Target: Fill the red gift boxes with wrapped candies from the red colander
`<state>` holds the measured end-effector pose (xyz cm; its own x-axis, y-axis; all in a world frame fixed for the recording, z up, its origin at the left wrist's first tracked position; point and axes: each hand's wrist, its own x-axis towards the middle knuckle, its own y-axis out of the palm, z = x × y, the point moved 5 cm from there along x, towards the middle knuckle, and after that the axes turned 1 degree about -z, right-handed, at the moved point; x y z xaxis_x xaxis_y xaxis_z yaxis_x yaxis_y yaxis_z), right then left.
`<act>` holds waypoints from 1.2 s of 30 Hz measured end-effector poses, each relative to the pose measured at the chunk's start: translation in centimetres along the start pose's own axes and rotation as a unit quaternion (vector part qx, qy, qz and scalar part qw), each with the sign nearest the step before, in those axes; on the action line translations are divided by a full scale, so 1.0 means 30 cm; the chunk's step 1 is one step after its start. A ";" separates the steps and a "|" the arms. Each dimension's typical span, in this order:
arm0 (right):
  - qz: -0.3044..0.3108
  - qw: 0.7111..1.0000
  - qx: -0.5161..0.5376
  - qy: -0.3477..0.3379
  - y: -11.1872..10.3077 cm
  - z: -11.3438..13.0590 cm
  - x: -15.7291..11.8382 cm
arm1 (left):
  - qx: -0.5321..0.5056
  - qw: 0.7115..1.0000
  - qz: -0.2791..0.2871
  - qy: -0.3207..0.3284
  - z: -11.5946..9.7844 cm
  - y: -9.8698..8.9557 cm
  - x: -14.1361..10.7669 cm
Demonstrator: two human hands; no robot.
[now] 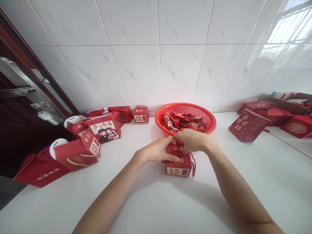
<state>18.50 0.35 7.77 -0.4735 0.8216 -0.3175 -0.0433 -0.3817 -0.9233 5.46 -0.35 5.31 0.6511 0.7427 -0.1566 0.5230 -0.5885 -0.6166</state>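
A small red candy box (178, 171) with white character panels stands on the white table in front of me, a dark red cord loop hanging at its right side. My left hand (158, 150) grips its upper part from the left, thumb lying across the top. From the right, my right hand (193, 140) pinches the raised lid flap (177, 148), its fingertips close to those of the left. Some fingertips are hidden behind the flap. Right behind the box is a red plastic basket (211, 117) holding wrapped candies (186, 122).
Several red gift boxes (75, 154) crowd the left side near a dark door with a metal handle (17, 73). One small box (140, 115) sits against the tiled wall. To the right lie a dark red pouch-like box (249, 126) and more red boxes (297, 126).
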 end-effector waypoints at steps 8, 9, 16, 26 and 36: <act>-0.014 1.000 -0.012 -0.006 -0.005 0.009 0.005 | -0.013 1.000 -0.005 0.000 0.006 0.001 0.003; -0.015 1.000 -0.012 -0.007 -0.005 0.008 0.007 | -0.013 1.000 -0.006 -0.002 0.007 0.001 0.004; -0.017 1.000 -0.012 -0.014 -0.003 0.001 0.013 | -0.018 1.000 0.007 -0.010 0.005 0.005 0.004; -0.013 1.000 -0.020 -0.012 -0.007 0.010 0.002 | -0.030 0.999 0.026 -0.017 -0.013 0.004 -0.004; -0.005 1.000 -0.019 -0.001 -0.008 -0.003 0.003 | -0.016 0.999 0.041 -0.009 -0.011 0.003 -0.007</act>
<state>18.55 0.55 7.94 -0.4756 0.8241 -0.3078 -0.0140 -0.3570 -0.9340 5.55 -0.67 5.53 0.6819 0.6977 -0.2196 0.4862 -0.6566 -0.5766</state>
